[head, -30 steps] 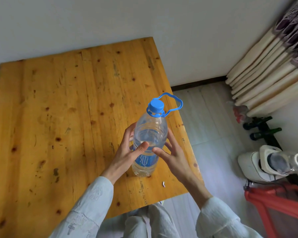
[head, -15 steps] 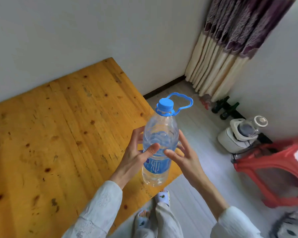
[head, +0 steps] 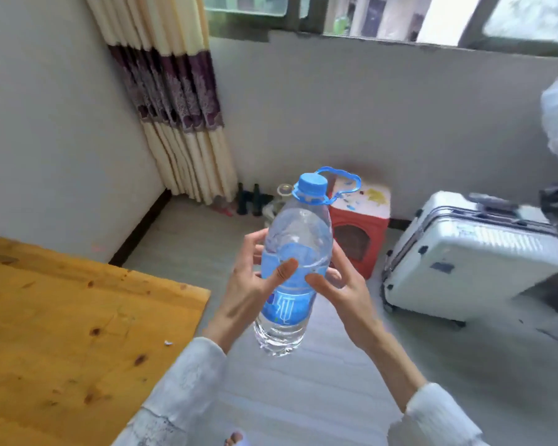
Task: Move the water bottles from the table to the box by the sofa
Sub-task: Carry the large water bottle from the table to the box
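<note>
Slippage is the risk: left hand (head: pixel 250 289) and right hand (head: pixel 343 289) only pinch the full water bottle (head: pixel 292 268) midair past the table (head: pixel 78 317), so it could drop.

White characters are printed on the blue label (head: pixel 285 304) of the water bottle (head: pixel 295 252), but they are cut off by the bottle's curve and blurred, so no word or brand can be made out. A small dark tag (head: pixel 442 267) is seen on the white suitcase (head: pixel 471 255); nothing on it can be read. No numbers or signs are legible anywhere.
</note>
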{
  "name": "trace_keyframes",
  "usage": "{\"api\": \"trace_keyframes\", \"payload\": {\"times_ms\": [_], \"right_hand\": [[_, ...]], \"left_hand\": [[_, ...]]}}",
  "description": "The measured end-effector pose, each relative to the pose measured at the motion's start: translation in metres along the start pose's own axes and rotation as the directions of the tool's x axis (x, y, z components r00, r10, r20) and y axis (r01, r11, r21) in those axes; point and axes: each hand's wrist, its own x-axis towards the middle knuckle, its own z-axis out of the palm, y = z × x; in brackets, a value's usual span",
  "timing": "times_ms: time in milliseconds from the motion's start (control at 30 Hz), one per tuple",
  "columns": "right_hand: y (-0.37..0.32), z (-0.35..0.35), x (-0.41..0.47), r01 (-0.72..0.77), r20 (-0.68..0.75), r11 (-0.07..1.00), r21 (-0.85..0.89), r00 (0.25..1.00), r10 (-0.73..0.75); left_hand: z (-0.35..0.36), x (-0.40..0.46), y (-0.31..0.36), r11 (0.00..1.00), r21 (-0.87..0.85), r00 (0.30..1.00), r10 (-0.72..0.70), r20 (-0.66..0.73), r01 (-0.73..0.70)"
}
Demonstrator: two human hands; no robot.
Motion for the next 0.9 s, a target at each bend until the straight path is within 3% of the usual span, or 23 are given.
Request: {"api": "trace_keyframes", "payload": {"times_ms": [200,400,667,900], "right_hand": [[-0.034,-0.174,-0.103,0.036,-0.334,0.999,0.014,0.942,-0.03],[-0.057,-0.335,-0.214,0.036,-0.603,0.998,-0.058,0.795,-0.064],[-0.08,-0.492,-0.328,0.049,-0.819,0.985,-0.164,0.55,-0.164],[-0.087,-0.633,-0.391,0.049,-0.921,0.98,-0.193,0.337,-0.198]], "left_hand": [[0.195,-0.015,0.043,0.997,-0.055,0.936,0.073,0.344,-0.058],[0.387,-0.057,0.08,0.99,-0.122,0.783,0.13,0.608,-0.07],[0.599,-0.101,0.12,0.981,-0.172,0.533,0.195,0.823,-0.093],[0.783,-0.122,0.137,0.972,-0.225,0.321,0.237,0.917,-0.075]]}}
